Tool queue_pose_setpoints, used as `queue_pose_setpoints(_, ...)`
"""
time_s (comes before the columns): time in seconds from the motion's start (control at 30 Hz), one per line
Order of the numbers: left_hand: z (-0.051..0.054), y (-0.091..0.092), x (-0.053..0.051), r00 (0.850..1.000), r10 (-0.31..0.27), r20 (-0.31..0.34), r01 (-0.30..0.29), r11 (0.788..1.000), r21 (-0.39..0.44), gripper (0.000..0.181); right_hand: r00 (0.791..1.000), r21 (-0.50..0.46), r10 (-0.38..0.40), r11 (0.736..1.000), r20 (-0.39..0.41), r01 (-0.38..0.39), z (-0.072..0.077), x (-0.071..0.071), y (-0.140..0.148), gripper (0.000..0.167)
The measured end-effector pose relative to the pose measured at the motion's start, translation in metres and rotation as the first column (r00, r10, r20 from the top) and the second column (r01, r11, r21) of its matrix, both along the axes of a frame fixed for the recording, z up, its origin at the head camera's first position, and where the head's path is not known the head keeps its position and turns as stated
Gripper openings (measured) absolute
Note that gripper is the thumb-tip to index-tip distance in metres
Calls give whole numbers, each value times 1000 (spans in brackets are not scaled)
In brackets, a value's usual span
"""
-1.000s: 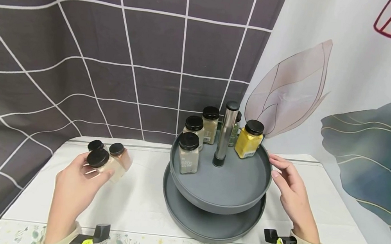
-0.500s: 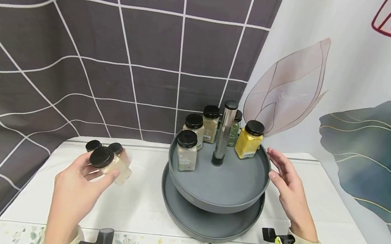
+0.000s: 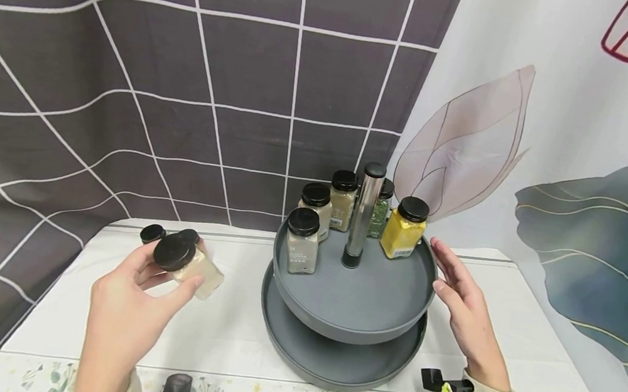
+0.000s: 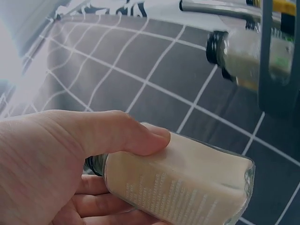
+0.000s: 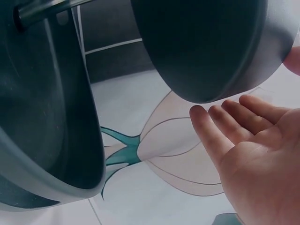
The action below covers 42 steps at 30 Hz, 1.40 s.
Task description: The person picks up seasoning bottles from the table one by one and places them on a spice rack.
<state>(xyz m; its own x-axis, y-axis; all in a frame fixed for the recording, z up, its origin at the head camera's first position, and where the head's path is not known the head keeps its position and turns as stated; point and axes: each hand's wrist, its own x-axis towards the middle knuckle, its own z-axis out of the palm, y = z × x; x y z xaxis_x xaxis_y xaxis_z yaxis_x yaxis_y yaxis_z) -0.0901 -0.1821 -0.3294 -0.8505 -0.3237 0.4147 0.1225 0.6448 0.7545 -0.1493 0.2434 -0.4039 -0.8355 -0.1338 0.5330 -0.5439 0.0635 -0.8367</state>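
So the left hand [image 3: 135, 305] has a cream jar [image 3: 204, 276] pinched, thumb on one side and fingers curled round the other. It's tipped over above the desk [image 3: 234, 321], to the left of the trays, black lid up towards the hand and the base pointing off to the right. From the left wrist you can see lines of white print on its side, too blurry for me to read.

Two more black lids, the left lid [image 3: 152, 233] and the middle lid [image 3: 190, 234], poke up just behind it; the jars under them are mostly hidden.

The right hand [image 3: 468, 308] is loose, fingers nearly straight and spread a bit, holding nothing. It's by the right edge of the upper tray [image 3: 354, 307], and the thumb looks to be against the wall. Can't tell if the other fingertips are touching.

That tray sits over the lower tray [image 3: 340, 366], with a metal post [image 3: 362, 219] sticking up through it. Five jars stand on top: a grey jar [image 3: 301, 253] at the left, two beige jars [image 3: 341, 208] behind it, a green jar [image 3: 380, 218] partly behind the post, and a yellow jar [image 3: 403, 235] on the right.
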Motion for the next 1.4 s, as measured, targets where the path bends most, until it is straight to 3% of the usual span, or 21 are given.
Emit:
queue_pose_setpoints(0.23,11,17,2,985,-116,-131,114,993,-18,54,1000,36,-2,999,9,2,0,0,1,52)
queue_pose_setpoints(0.47,18,33,-1,950,-225,-216,222,974,-39,53,1000,50,-10,999,19,9,0,2,3,53)
queue_pose_setpoints(0.67,22,46,-4,924,-291,-248,281,957,-75,54,1000,50,-7,999,23,5,0,2,2,52)
queue_pose_setpoints(0.97,34,67,-10,866,-391,-313,380,920,-98,51,1000,50,9,999,7,-9,-1,0,0,52)
queue_pose_setpoints(1.13,35,82,-16,842,-447,-302,443,893,-85,51,1000,67,-9,998,9,8,0,0,1,52)
queue_pose_setpoints(1.27,31,94,-21,847,-463,-261,454,886,-95,54,1000,69,-17,997,9,17,1,1,2,52)
queue_pose_setpoints(1.4,25,105,-25,864,-448,-229,429,894,-131,54,1000,65,-17,998,8,16,1,1,3,51)
